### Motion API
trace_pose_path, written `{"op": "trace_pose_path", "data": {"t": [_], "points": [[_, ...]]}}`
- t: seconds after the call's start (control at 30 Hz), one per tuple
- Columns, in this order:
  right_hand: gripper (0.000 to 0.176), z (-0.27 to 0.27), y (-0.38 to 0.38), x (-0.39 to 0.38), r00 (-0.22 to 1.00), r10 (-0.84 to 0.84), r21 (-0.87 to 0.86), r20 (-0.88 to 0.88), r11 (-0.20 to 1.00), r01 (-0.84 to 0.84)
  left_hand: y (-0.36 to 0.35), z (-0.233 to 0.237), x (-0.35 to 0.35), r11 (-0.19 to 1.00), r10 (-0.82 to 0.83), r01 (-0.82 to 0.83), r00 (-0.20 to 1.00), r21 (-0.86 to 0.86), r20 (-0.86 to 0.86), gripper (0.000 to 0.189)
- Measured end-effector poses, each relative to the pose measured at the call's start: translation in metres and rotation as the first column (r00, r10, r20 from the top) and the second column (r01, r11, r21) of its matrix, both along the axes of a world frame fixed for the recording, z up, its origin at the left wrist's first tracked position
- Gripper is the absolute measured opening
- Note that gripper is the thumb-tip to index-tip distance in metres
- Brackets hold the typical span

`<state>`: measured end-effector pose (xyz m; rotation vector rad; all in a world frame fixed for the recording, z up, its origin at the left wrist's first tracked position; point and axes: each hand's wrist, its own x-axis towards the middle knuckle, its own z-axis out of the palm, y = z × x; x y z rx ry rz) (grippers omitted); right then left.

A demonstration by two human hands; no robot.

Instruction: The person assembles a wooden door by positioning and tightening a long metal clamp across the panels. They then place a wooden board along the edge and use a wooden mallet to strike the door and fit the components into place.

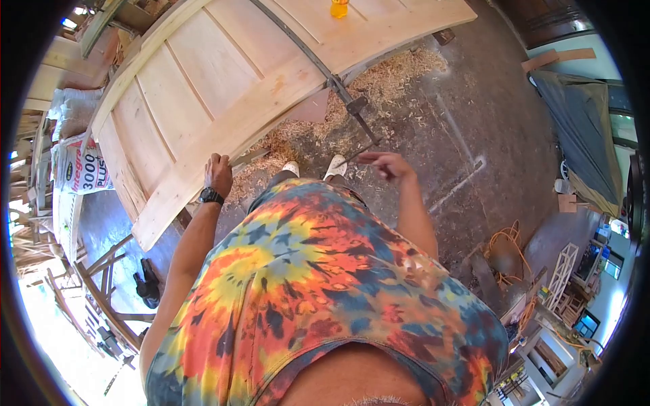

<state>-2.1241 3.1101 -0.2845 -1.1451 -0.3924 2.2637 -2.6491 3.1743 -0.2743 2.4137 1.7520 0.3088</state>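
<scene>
As seen from above, past the multicoloured tie-dye cloth shirt: white shoes on a dark grey, scuffed concrete floor, strewn with pale curled wood shavings. Left hand, with black wristwatch, on the near edge of a large pale wooden panel; fingers bent close together, hold beneath the edge hidden, clamping not possible to tell. Right hand beside the thin dark metal handle rod of a long dark metal bar clamp; index finger extended, other fingers loosely curled, contact with rod not possible to tell. Farther out: printed white sack to the left, coiled orange cord at lower right, dark grey-green tarp on the right.

Orientation: panel in front of the body, long axis from lower left to upper right. Clamp laid across it, long axis running away from the body and slightly leftward, handle end nearest, past the panel edge.

Appearance: panel light and unpainted, with broad boards, dark grooves and plain border rails; clamp dull and dark. Small orange-yellow container on the panel's far part.
</scene>
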Motion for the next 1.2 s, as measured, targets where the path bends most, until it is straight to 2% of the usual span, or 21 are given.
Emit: {"op": "trace_pose_path", "data": {"t": [0.03, 0.07, 0.13, 0.2, 0.33, 0.4, 0.43, 0.5, 0.53, 0.63, 0.7, 0.73, 0.77, 0.8, 0.87, 0.93, 0.97, 1.03, 1.1, 1.13, 1.2], "points": [[0.051, -0.039, -0.002, 0.002, 1.0, 0.002, -0.006, -0.001, 1.0, -0.002, 0.0, -0.001, 0.0, 1.0, 0.019, -0.019, 1.0, -0.02, 0.02, 0.014], [0.051, -0.098, 0.0, 0.008, 0.986, -0.157, -0.132, 0.062, 0.977, 0.164, 0.001, -0.001, 0.0, 0.999, 0.039, -0.038, 0.998, -0.037, 0.039, 0.014], [0.05, -0.099, 0.004, 0.007, 0.944, -0.3, -0.249, 0.136, 0.912, 0.326, 0.001, 0.001, -0.001, 0.999, 0.033, -0.032, 0.999, -0.039, 0.021, 0.013], [0.046, -0.052, 0.012, 0.022, 0.583, -0.681, -0.062, -0.443, 0.672, 0.738, 0.001, 0.001, -0.004, 0.999, 0.023, -0.021, 0.998, -0.029, 0.06, 0.013], [0.042, -0.013, -0.002, 0.026, 0.782, -0.51, 0.015, -0.358, 0.834, 0.551, 0.002, -0.003, -0.005, 0.999, 0.019, -0.018, 0.998, -0.027, 0.055, 0.013], [0.043, -0.056, 0.001, 0.001, 0.878, -0.335, -0.353, 0.343, 0.82, 0.451, 0.003, -0.006, -0.003, 1.0, 0.029, -0.029, 0.996, -0.008, 0.081, 0.012], [0.043, -0.063, 0.009, -0.008, 0.876, -0.338, -0.349, 0.344, 0.82, 0.453, 0.007, -0.006, -0.002, 1.0, 0.027, -0.027, 0.996, -0.005, 0.084, 0.012], [0.054, -0.077, 0.014, -0.023, 0.801, -0.588, -0.533, 0.115, 0.644, 0.549, 0.003, -0.006, -0.004, 0.999, 0.02, -0.015, 0.995, -0.051, 0.095, 0.011], [0.054, -0.088, 0.015, -0.012, 0.804, -0.583, -0.54, 0.115, 0.643, 0.543, -0.001, -0.002, -0.005, 0.998, 0.025, -0.02, 0.996, -0.056, 0.089, 0.011], [0.065, -0.081, 0.019, 0.015, 0.556, -0.783, -0.185, -0.279, 0.612, 0.769, 0.006, 0.008, -0.004, 0.999, 0.007, -0.004, 0.997, -0.031, 0.079, 0.009], [0.058, 0.014, 0.009, -0.001, 0.463, -0.797, 0.036, -0.387, 0.489, 0.872, 0.007, 0.007, -0.006, 1.0, -0.001, 0.003, 0.996, -0.031, 0.089, 0.008], [0.058, 0.012, 0.005, -0.006, 0.466, -0.796, 0.041, -0.387, 0.49, 0.871, 0.008, 0.006, -0.007, 0.999, -0.006, 0.01, 0.995, -0.039, 0.097, 0.008], [0.051, 0.001, -0.002, -0.011, 0.763, -0.594, 0.039, -0.256, 0.782, 0.622, 0.008, 0.005, -0.007, 0.999, -0.006, 0.01, 0.995, -0.041, 0.099, 0.008], [0.045, -0.011, -0.01, -0.016, 0.949, -0.288, -0.018, -0.13, 0.957, 0.288, 0.007, 0.003, -0.007, 0.999, -0.012, 0.017, 0.995, -0.04, 0.098, 0.008], [0.042, -0.094, -0.013, -0.018, 0.916, -0.394, -0.168, -0.078, 0.911, 0.378, 0.008, 0.002, -0.006, 0.999, -0.019, 0.023, 0.995, -0.037, 0.1, 0.008], [0.041, -0.106, -0.003, -0.017, 0.876, -0.482, -0.31, -0.021, 0.836, 0.452, 0.006, 0.002, -0.007, 0.999, -0.023, 0.027, 0.995, -0.035, 0.099, 0.007], [0.043, -0.101, -0.001, -0.005, 0.683, -0.698, -0.185, -0.216, 0.716, 0.673, 0.004, 0.003, -0.009, 0.999, -0.02, 0.024, 0.995, -0.04, 0.093, 0.007], [0.045, -0.064, -0.003, 0.004, 0.421, -0.799, -0.111, -0.43, 0.509, 0.853, 0.007, 0.005, -0.01, 0.999, -0.021, 0.026, 0.993, -0.048, 0.114, 0.007], [0.051, -0.023, -0.019, 0.006, 0.599, -0.525, 0.091, -0.605, 0.701, 0.707, 0.01, 0.002, -0.012, 0.999, -0.031, 0.036, 0.993, -0.037, 0.112, 0.007], [0.051, -0.024, -0.016, 0.003, 0.6, -0.526, 0.096, -0.603, 0.699, 0.709, 0.01, -0.001, -0.012, 0.998, -0.04, 0.044, 0.993, -0.036, 0.108, 0.007], [0.051, -0.027, -0.014, -0.015, 0.978, -0.184, -0.037, -0.095, 0.983, 0.182, 0.008, -0.003, -0.011, 0.998, -0.033, 0.04, 0.993, -0.053, 0.111, 0.007]]}}
